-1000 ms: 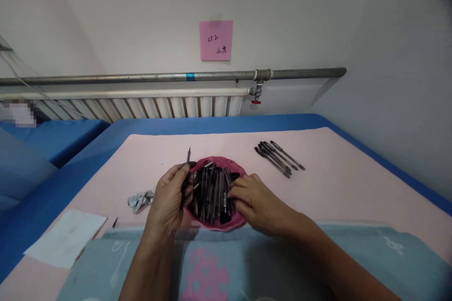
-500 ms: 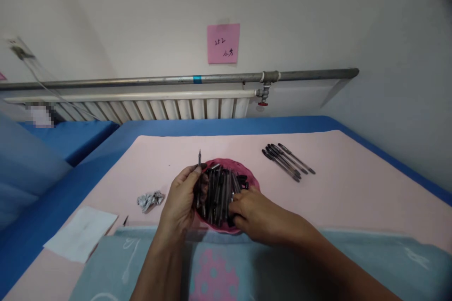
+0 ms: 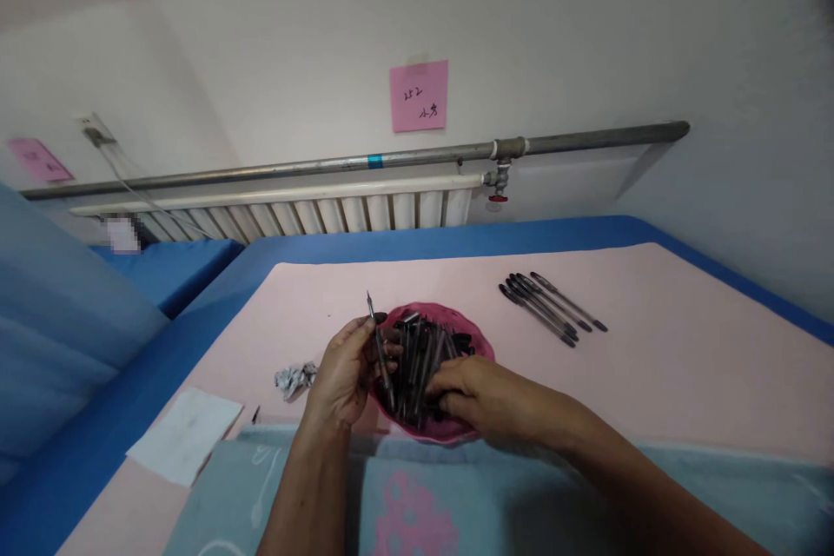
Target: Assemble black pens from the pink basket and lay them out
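My left hand (image 3: 342, 373) pinches an uncapped pen (image 3: 383, 360) between thumb and fingers, its thin tip pointing up. The pen leans over the left side of a round pink basket (image 3: 483, 346). Inside the basket lie many dark pen parts (image 3: 417, 365), clear barrels and black caps among them. My right hand (image 3: 488, 395) reaches over the right rim, fingers curled down among the parts. Its fingertips are partly hidden, and what they grip cannot be made out. Several capped pens (image 3: 547, 313) lie side by side to the right of the basket.
Left of my left hand sit a crumpled ball of paper (image 3: 294, 380), a small dark piece (image 3: 255, 414) and a white sheet (image 3: 188, 434). A blue-green cloth (image 3: 313, 473) covers the near edge. A radiator (image 3: 352, 213) and pipe (image 3: 274, 174) run along the wall behind.
The pen in my left hand has tilted, its lower end now further right. My right hand stays in the basket, fingers shifted slightly. The whole view has moved and turned a little.
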Action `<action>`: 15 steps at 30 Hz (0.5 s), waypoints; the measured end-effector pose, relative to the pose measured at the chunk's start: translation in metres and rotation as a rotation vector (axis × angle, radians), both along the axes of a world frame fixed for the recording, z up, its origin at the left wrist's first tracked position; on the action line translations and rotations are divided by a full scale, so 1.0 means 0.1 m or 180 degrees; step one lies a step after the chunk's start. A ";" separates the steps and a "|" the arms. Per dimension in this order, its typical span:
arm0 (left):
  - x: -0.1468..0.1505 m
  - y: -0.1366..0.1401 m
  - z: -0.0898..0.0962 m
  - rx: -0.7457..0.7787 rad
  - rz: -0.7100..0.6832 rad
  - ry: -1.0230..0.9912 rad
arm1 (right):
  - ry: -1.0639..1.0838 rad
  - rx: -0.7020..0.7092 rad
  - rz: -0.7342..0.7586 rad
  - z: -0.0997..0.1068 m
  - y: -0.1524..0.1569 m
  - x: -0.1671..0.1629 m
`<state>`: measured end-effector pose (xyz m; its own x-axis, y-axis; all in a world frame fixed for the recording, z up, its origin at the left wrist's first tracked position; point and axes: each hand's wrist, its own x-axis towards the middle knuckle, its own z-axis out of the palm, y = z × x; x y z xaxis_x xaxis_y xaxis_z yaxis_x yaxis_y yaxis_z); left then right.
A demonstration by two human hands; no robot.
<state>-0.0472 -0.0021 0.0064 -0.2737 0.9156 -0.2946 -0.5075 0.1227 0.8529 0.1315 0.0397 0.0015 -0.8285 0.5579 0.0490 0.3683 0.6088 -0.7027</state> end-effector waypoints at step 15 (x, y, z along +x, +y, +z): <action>0.27 -0.08 -0.09 0.0089 -0.1202 0.0001 | 0.3306 -0.2459 -0.1964 -0.02 0.22 -0.07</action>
<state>-0.0198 -0.0101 -0.0021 0.0847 0.9597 -0.2680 -0.4307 0.2778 0.8587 0.1241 0.0617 -0.0010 -0.2258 0.9742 -0.0046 -0.4480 -0.1080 -0.8875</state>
